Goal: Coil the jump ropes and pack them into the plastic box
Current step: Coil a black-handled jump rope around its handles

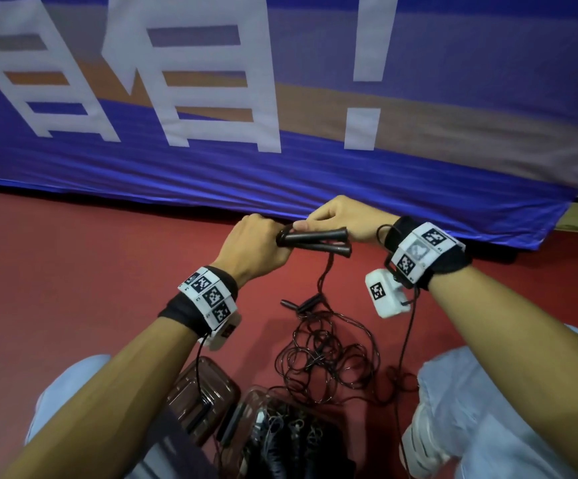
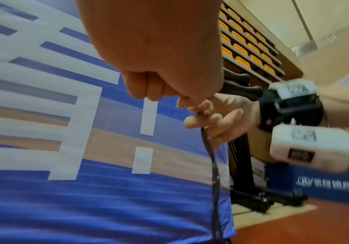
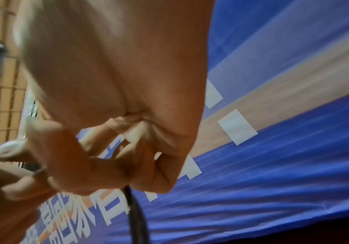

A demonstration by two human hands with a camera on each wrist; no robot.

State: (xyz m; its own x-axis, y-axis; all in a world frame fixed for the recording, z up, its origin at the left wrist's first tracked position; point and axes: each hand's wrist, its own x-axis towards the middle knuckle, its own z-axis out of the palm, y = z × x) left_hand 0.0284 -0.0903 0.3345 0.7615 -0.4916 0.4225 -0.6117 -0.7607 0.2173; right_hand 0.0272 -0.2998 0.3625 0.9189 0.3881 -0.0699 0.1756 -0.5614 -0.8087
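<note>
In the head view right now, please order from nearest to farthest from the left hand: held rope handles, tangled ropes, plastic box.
1. Held rope handles: gripped by the left hand.
2. Tangled ropes: floor, below the hands.
3. Plastic box: bottom, between the knees.

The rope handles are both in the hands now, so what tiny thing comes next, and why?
Probably wind the first loop. The left hand grips both handles, the right hand pinches the cord beside them, and the rest lies in a tangle on the floor.
</note>
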